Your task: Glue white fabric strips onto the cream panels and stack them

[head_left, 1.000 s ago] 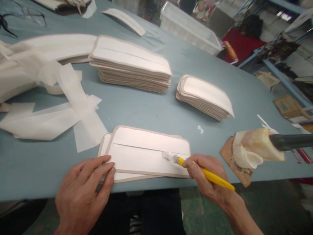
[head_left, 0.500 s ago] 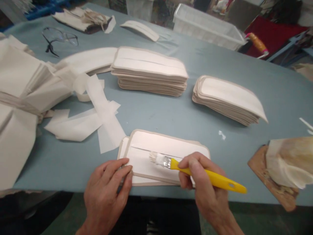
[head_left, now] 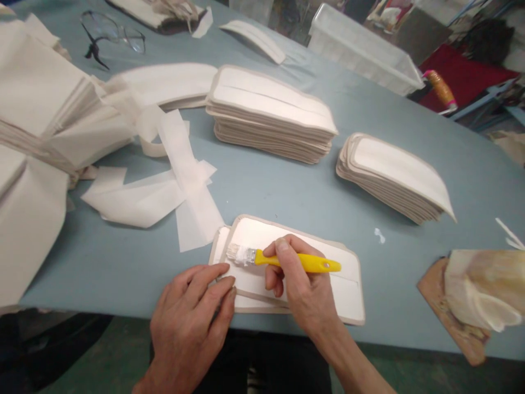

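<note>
My right hand (head_left: 301,279) grips a yellow-handled paintbrush (head_left: 301,260), its bristles coated in white paste. The bristles rest at the left end of a white rounded panel (head_left: 344,284) with a beige border and a slit along its middle. A second, similar panel (head_left: 256,304) lies beneath, showing at the left and front edges. My left hand (head_left: 197,312) lies with fingers stretched out, its fingertips pressing on the left front corner of the panels.
Behind are a tall panel stack (head_left: 273,117) and another stack (head_left: 396,178). Thin white strips (head_left: 180,180) and bundled fabric pieces (head_left: 33,153) lie left. Glasses (head_left: 112,35) and a plastic bin (head_left: 365,52) sit farther back. A plastic-wrapped container (head_left: 484,287) stands on a board at right.
My right hand has moved the paintbrush leftward along the panel to its left end. My left hand stays on the corner. The whole view has shifted and tilted slightly.
</note>
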`<state>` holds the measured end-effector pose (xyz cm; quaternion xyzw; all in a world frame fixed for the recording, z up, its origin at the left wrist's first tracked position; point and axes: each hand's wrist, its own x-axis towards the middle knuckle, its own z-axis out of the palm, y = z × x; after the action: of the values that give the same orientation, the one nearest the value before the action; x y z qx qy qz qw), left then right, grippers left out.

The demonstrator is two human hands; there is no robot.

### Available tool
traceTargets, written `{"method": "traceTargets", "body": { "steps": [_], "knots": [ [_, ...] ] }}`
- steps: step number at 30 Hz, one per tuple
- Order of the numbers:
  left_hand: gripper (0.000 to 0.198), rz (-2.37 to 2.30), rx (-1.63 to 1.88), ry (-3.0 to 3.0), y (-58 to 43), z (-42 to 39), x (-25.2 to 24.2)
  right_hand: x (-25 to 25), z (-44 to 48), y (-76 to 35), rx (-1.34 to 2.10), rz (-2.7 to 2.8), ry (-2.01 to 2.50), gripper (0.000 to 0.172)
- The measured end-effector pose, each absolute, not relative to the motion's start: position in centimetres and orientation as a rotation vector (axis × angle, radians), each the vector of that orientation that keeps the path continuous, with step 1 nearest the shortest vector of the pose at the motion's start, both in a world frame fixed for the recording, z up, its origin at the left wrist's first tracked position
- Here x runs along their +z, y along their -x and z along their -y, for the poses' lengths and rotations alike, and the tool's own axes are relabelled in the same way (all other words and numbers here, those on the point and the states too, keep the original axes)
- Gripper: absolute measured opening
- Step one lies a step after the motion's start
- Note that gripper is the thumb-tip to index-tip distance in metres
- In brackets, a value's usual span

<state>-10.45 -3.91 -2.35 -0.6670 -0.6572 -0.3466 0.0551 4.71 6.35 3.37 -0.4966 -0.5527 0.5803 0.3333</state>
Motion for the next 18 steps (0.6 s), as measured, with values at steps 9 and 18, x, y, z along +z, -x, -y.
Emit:
{"method": "traceTargets", "body": {
  "steps": [9, 18],
  "knots": [
    [0.014, 1.973, -1.053, 2.036, 10.6, 3.9, -2.4, 3.7, -6.6, -4.2, 1.408, 1.492, 1.282, 0.046],
    [0.019, 1.954, -1.031, 2.063, 11.1, 4.1, -2.7, 5.7, -4.7, -8.5, 1.421, 1.520, 1.327, 0.048]
  ]
}}
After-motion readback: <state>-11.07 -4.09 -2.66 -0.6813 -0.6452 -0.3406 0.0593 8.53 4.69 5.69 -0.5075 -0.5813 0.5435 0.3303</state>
